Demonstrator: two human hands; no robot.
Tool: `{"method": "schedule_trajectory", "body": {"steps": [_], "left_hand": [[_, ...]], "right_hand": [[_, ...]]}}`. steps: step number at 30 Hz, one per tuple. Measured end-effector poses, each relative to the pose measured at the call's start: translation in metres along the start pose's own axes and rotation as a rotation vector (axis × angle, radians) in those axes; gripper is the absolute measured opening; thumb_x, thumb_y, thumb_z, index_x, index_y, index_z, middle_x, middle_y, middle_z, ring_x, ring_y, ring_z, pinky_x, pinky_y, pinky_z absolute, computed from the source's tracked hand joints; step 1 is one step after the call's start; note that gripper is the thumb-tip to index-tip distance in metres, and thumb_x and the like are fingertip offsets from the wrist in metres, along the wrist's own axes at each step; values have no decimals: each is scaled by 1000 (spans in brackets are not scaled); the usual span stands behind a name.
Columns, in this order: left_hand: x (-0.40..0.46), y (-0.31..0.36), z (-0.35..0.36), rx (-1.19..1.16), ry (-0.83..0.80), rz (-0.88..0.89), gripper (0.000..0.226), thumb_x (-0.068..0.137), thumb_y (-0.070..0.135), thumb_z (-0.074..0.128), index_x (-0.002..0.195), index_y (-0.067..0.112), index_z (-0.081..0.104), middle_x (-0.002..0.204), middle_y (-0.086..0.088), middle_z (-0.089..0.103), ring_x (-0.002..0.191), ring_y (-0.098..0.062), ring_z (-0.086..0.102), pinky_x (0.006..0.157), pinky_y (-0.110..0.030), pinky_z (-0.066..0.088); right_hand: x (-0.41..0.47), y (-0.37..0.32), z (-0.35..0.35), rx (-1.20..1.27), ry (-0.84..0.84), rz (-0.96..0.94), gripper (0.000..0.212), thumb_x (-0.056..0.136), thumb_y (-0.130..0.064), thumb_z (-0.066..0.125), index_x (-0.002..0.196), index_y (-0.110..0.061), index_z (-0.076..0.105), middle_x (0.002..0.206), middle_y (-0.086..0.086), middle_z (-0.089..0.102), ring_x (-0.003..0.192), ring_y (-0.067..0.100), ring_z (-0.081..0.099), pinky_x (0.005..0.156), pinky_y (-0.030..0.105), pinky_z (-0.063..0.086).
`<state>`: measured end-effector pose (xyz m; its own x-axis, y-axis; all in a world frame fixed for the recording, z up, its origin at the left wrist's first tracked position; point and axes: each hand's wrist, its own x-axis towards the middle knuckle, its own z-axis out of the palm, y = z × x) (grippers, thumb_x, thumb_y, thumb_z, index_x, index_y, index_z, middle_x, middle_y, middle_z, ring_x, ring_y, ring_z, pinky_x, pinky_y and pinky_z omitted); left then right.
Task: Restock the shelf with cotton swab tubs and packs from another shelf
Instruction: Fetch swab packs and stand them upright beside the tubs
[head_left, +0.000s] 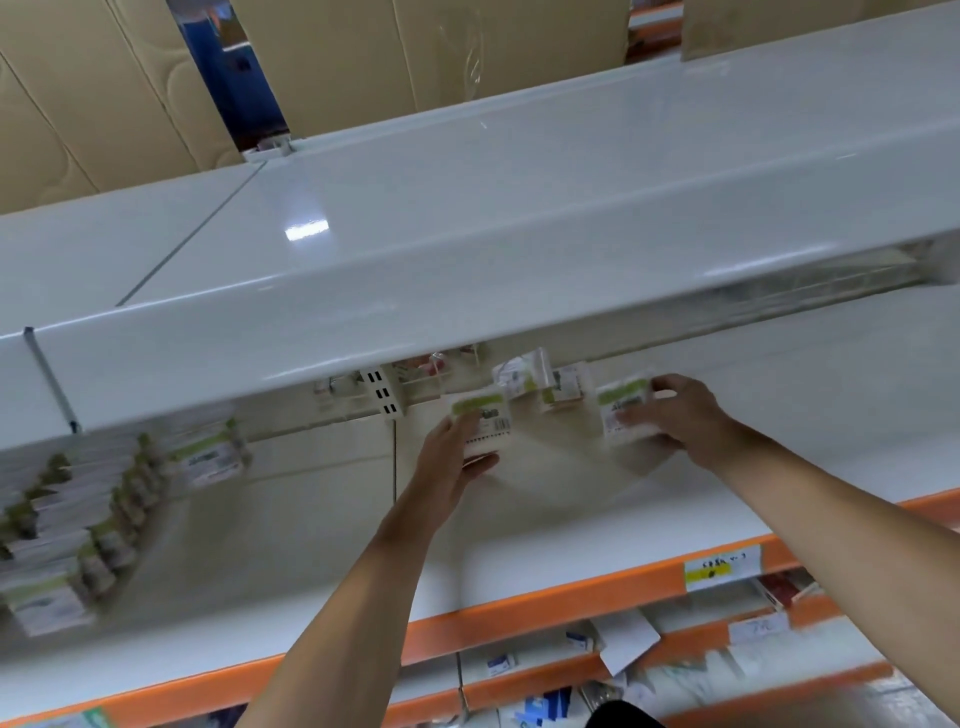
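Both arms reach deep into a white shelf (545, 540) with an orange front edge. My left hand (447, 457) grips a cotton swab tub (483, 421) with a green label and a barcode. My right hand (680, 415) grips a second green-labelled cotton swab tub (623, 405) further right. Between and behind them, at the back of the shelf, lie a clear cotton swab pack (522, 371) and another small pack (566, 389). Rows of similar green-labelled packs (78, 519) fill the shelf's left part, blurred.
A wide white upper shelf (467, 234) overhangs the hands and hides the back of the lower one. Cardboard boxes (415, 52) stand on top. A yellow price tag (722, 569) sits on the orange edge; lower shelves hold mixed small goods (623, 639).
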<state>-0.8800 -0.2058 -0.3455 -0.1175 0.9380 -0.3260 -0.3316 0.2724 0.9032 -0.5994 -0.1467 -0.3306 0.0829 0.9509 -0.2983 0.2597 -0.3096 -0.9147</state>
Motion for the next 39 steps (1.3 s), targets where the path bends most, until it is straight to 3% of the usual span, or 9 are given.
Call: {"method": "schedule_trajectory", "body": {"steps": [3, 6, 12, 22, 27, 30, 32, 39], "left_hand": [[-8, -3, -3, 40, -20, 14, 21, 93, 9, 57, 111, 11, 66, 113, -13, 70, 100, -23, 69, 74, -32, 58], [-16, -5, -6, 55, -52, 32, 25, 93, 2, 57, 116, 9, 63, 114, -10, 71, 105, -22, 69, 78, -31, 58], [-34, -4, -5, 49, 29, 46, 36, 88, 0, 66, 121, -7, 52, 120, -19, 66, 111, -29, 67, 89, -37, 58], [-80, -2, -25, -12, 210, 121, 37, 86, -2, 68, 121, -4, 54, 117, -19, 68, 103, -27, 70, 86, -35, 59], [-110, -6, -48, 38, 370, 167, 28, 87, -2, 68, 114, -1, 58, 117, -22, 67, 107, -33, 66, 97, -43, 53], [-126, -3, -64, 130, 486, 261, 22, 85, 1, 71, 102, 11, 63, 107, -12, 72, 95, -22, 69, 79, -21, 56], [-135, 1, -76, 137, 548, 311, 26, 84, 2, 73, 105, 13, 63, 102, -7, 73, 90, -16, 69, 69, -10, 52], [-149, 3, -131, 139, 745, 342, 35, 85, 7, 74, 113, 20, 56, 96, 4, 68, 88, -5, 65, 65, -5, 48]], "right_hand": [[-10, 2, 0, 144, -101, 0, 59, 67, -5, 89, 120, -7, 63, 110, 14, 71, 98, 30, 70, 80, 42, 60], [-18, 2, 2, 233, -223, 1, 54, 72, -4, 85, 121, -7, 61, 111, 13, 73, 101, 29, 71, 88, 41, 58], [-33, -3, 18, 203, -345, -38, 48, 74, 1, 82, 117, -7, 62, 109, 15, 74, 102, 29, 71, 95, 44, 56], [-56, -13, 52, 166, -473, -115, 49, 71, -2, 85, 115, -7, 65, 106, 9, 75, 98, 24, 73, 76, 31, 60], [-70, -18, 84, 109, -547, -167, 44, 71, -3, 85, 110, -7, 66, 104, 9, 74, 97, 24, 72, 77, 34, 61], [-77, -22, 106, 72, -601, -190, 43, 72, -6, 85, 110, -11, 65, 103, 6, 74, 95, 22, 71, 70, 29, 59], [-80, -26, 121, 56, -642, -210, 42, 73, -7, 84, 110, -12, 65, 103, 5, 74, 94, 21, 72, 68, 26, 57], [-91, -35, 176, 39, -715, -238, 44, 71, -6, 85, 110, -13, 66, 98, 3, 76, 89, 19, 74, 71, 28, 58]]}}
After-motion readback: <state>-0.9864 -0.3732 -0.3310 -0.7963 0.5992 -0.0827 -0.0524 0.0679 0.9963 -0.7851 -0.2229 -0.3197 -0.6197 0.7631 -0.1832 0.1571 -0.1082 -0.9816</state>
